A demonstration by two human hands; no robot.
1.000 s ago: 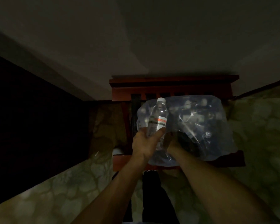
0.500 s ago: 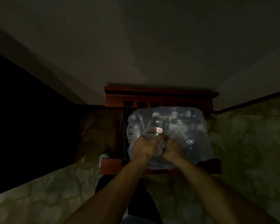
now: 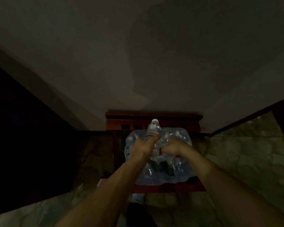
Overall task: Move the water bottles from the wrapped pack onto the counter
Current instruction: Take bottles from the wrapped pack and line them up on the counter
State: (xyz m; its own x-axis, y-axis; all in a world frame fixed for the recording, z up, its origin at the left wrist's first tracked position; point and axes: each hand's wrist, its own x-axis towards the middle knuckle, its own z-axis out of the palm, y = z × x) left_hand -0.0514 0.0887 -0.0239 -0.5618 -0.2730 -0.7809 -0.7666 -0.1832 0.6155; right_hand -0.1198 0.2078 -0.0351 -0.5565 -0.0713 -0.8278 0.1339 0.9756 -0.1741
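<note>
Basically, left hand (image 3: 142, 147) gripped one water bottle (image 3: 152, 131), cap up, above the wrapped pack (image 3: 161, 163) on the wooden chair (image 3: 154, 116). Right hand (image 3: 171, 149) was fisted in the wrap, probably bracing it. Desk not identifiable, too dark.

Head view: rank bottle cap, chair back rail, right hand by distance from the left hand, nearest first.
1. right hand: just right of the left hand, on the pack.
2. bottle cap: above, topping the held bottle.
3. chair back rail: farthest, behind the pack.
</note>
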